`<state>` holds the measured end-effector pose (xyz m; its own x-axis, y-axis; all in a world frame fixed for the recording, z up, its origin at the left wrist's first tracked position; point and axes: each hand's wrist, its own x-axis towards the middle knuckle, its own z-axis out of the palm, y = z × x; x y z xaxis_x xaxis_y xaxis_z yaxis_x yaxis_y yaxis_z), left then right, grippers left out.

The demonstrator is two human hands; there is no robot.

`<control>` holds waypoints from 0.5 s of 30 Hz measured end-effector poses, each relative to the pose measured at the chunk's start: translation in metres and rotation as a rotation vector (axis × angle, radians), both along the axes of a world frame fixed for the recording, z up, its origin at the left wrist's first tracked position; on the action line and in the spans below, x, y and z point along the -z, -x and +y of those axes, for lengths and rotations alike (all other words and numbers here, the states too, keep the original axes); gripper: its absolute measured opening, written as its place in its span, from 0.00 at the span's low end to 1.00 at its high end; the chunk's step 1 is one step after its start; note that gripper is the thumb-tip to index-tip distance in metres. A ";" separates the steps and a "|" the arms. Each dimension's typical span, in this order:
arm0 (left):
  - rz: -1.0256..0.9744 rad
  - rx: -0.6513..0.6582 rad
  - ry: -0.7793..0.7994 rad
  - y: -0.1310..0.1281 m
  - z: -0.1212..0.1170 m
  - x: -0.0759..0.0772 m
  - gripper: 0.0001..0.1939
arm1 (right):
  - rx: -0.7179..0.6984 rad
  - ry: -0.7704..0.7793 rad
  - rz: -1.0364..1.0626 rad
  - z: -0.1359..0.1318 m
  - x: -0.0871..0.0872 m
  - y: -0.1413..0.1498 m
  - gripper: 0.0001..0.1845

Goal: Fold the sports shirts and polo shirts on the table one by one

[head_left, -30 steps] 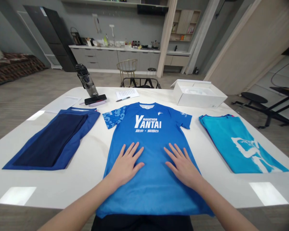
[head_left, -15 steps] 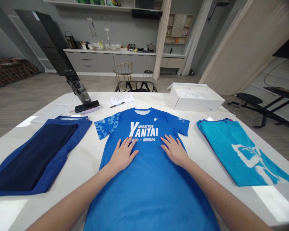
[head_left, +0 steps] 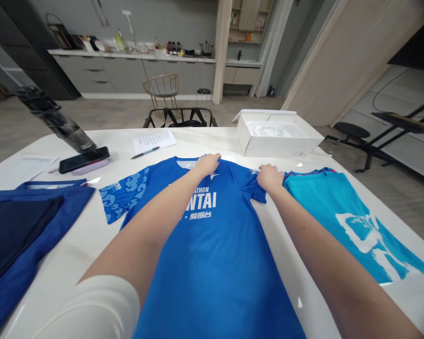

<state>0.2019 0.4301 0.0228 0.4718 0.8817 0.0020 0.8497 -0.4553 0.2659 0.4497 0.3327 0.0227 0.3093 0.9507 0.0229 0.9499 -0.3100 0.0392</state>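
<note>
A bright blue T-shirt (head_left: 212, 263) with white "YANTAI" lettering lies flat, front up, on the white table (head_left: 99, 245). My left hand (head_left: 207, 165) reaches across it and pinches the fabric at the collar. My right hand (head_left: 269, 178) is closed on the shirt's right shoulder, where the sleeve begins. Both arms stretch forward over the shirt's body.
A folded turquoise shirt (head_left: 353, 221) lies to the right, and a folded navy garment (head_left: 24, 230) to the left. At the table's far side sit an open white box (head_left: 277, 134), a paper with a pen (head_left: 154, 141), a phone (head_left: 84, 160) and a dark bottle (head_left: 53, 117).
Both hands slid from the shirt's chest up to its top edge and closed on the collar and right shoulder. The view moved forward and leaned over the table.
</note>
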 end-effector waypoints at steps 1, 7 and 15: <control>0.011 0.010 0.000 -0.005 0.008 0.002 0.22 | 0.005 0.022 -0.036 0.002 0.001 -0.004 0.21; 0.050 0.008 0.060 -0.009 0.034 0.016 0.19 | -0.003 0.138 -0.092 0.007 0.001 -0.019 0.20; -0.009 -0.017 0.067 -0.013 0.040 0.022 0.19 | -0.081 0.253 0.080 0.006 -0.029 -0.015 0.15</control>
<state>0.2144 0.4702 0.0013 0.4570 0.8879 -0.0530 0.8546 -0.4218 0.3030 0.4646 0.3389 0.0513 0.2236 0.9447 -0.2398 0.9744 -0.2230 0.0299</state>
